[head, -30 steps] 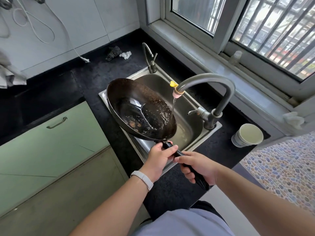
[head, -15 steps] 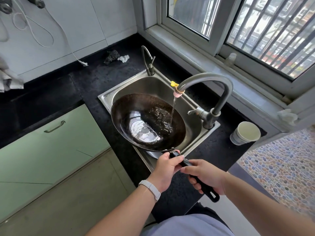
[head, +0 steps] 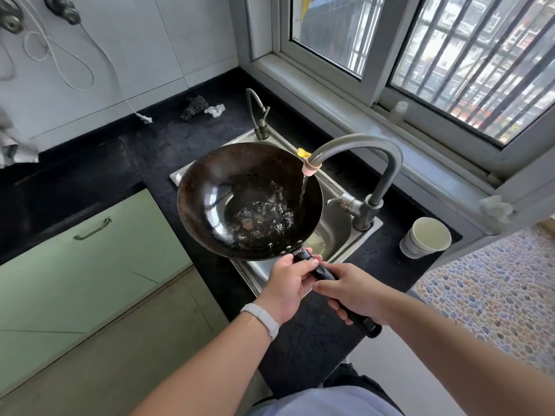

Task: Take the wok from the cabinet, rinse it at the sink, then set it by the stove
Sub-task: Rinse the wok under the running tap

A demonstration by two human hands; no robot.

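Note:
A dark round wok [head: 228, 187] hangs over the steel sink [head: 345, 235], with water pooled and splashing in its bottom. Its black handle [head: 324, 273] points toward me. My left hand [head: 285, 283] grips the handle close to the bowl. My right hand [head: 354, 292] grips it further back, near the end. A thin stream runs from the grey tap [head: 360, 148] onto the wok's right inner wall.
A small second tap [head: 258, 115] stands behind the sink. A white paper cup [head: 426, 237] sits on the black counter [head: 162, 151] at the right. A dark scrubber [head: 194, 107] and white rag lie at the back. Green cabinet drawers [head: 90, 235] are at the left.
The wok tipped from steeply tilted to nearly level, then moved back and left under the tap. Water now collects in its bottom. Both hands kept hold of the handle.

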